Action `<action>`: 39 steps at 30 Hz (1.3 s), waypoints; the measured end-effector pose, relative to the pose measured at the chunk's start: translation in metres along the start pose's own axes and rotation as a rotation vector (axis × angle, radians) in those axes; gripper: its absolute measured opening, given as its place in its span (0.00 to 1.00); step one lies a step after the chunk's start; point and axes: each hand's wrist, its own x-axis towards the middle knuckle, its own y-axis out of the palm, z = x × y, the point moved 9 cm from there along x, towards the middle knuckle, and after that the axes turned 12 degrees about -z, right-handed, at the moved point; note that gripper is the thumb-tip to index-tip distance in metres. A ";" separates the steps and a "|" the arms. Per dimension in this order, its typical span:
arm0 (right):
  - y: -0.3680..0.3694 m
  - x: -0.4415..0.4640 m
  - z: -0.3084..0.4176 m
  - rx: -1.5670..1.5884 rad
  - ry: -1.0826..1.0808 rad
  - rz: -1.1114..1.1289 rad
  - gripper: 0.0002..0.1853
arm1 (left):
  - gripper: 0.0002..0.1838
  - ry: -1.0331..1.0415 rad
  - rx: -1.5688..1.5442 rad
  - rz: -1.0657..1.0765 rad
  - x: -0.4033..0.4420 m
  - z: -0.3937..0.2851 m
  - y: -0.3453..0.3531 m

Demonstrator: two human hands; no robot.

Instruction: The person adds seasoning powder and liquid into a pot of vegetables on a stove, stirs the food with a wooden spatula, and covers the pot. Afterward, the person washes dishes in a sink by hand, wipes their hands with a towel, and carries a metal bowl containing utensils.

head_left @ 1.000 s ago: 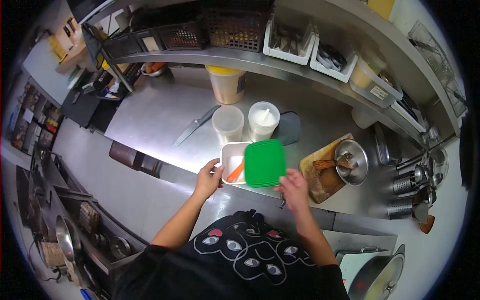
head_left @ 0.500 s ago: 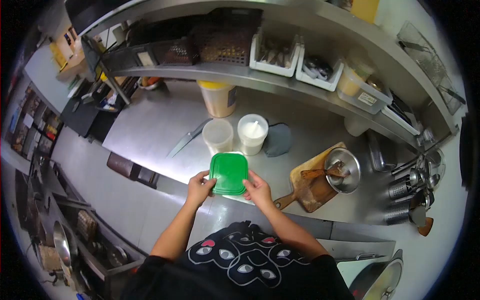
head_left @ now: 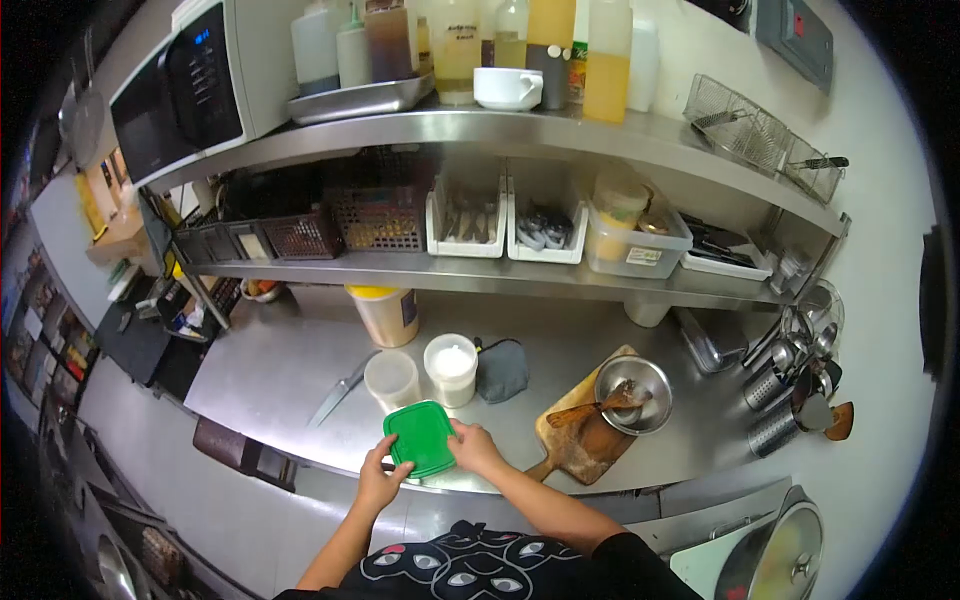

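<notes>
Head view, lower middle of the frame: the left hand (head_left: 378, 482) has its grip closed on the lower left edge of the green lid (head_left: 421, 440); the right hand (head_left: 478, 450) has its grip closed on the right edge. So the lid lies between both, neither clearly nearer. It is almost square, without clear long axis, slightly turned. Just beyond it, on the tabletop (head_left: 262, 350), stand the clear tub (head_left: 391, 380) and the white-filled tub (head_left: 450, 372).
</notes>
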 end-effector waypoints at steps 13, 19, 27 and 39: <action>-0.006 0.016 0.022 -0.121 -0.140 0.051 0.23 | 0.61 0.238 -0.288 0.038 -0.004 0.021 0.036; 0.005 0.021 -0.002 -0.007 -0.075 0.149 0.25 | 0.61 0.303 -0.313 -0.053 -0.003 0.016 0.039; -0.041 -0.011 0.034 0.104 -0.084 0.136 0.27 | 0.59 0.179 -0.421 0.049 -0.008 -0.027 0.013; -0.347 -0.055 0.207 0.044 -0.698 -0.719 0.47 | 0.64 0.949 -0.598 0.146 0.122 -0.374 0.019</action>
